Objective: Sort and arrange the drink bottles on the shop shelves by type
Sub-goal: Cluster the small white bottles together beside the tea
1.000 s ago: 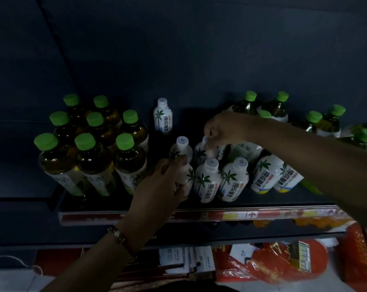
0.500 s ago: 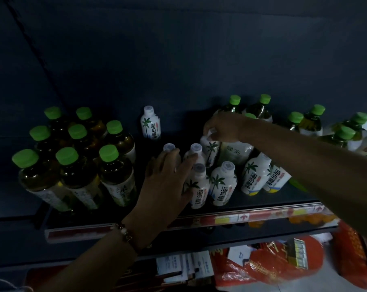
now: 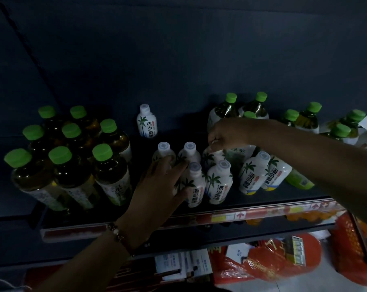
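Note:
Small white coconut-drink bottles with palm labels stand clustered mid-shelf. My left hand (image 3: pixel 161 186) wraps around the front-left white bottle (image 3: pixel 196 186), fingertips against the two white bottles behind (image 3: pixel 189 150). My right hand (image 3: pixel 227 133) reaches from the right and pinches the cap of a white bottle (image 3: pixel 212 159) further back. One white bottle (image 3: pixel 146 123) stands alone at the rear. Two more white bottles (image 3: pixel 254 173) stand under my right forearm. Green-capped tea bottles (image 3: pixel 73 165) fill the left; more green-capped bottles (image 3: pixel 300 116) stand back right.
The dark shelf (image 3: pixel 262 199) has a red price strip (image 3: pixel 231 216) along its front edge. Below it lie red packaged goods (image 3: pixel 273 262) and white papers (image 3: pixel 184 264). A green bottle (image 3: pixel 298 180) lies on its side under my right arm.
My left hand has slid a little right and closed further around the front white bottles. My right hand stays on the rear bottle's cap. The camera view has shifted slightly.

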Motion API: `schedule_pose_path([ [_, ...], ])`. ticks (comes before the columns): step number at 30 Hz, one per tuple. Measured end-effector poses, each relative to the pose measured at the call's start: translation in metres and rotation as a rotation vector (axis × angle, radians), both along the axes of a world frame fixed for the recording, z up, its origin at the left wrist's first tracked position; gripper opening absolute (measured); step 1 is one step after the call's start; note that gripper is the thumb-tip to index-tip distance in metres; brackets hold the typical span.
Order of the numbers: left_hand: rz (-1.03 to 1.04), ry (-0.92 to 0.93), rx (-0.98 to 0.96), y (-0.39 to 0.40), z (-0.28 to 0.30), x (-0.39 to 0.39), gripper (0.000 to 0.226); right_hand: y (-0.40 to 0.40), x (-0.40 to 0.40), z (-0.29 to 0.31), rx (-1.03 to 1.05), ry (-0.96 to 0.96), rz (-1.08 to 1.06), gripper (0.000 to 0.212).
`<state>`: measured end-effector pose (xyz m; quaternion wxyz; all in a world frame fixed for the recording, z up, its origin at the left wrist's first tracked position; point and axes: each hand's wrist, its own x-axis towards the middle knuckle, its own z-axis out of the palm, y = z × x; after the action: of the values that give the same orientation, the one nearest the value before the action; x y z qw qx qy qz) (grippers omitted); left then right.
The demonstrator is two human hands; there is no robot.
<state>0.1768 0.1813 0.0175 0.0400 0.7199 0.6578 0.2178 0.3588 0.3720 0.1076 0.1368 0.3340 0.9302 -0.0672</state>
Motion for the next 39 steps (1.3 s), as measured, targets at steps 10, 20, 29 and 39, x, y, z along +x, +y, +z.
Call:
schedule_pose_path([
  [10, 0.069, -0.341, 0.019, -0.013, 0.01, -0.015, 0.059, -0.006, -0.076, 0.033, 0.0, 0.27, -0.091, 0.053],
  [20, 0.099, -0.334, -0.068, -0.016, 0.024, -0.026, 0.051, 0.059, -0.201, -0.026, -0.036, 0.282, -0.043, 0.047],
  [29, 0.074, -0.217, -0.025, -0.02, 0.02, -0.028, 0.053, 0.049, -0.155, -0.02, -0.117, 0.311, 0.01, 0.022],
  [39, 0.025, -0.207, -0.035, -0.017, 0.01, -0.034, 0.057, 0.018, -0.109, -0.02, -0.167, 0.37, 0.009, 0.028],
])
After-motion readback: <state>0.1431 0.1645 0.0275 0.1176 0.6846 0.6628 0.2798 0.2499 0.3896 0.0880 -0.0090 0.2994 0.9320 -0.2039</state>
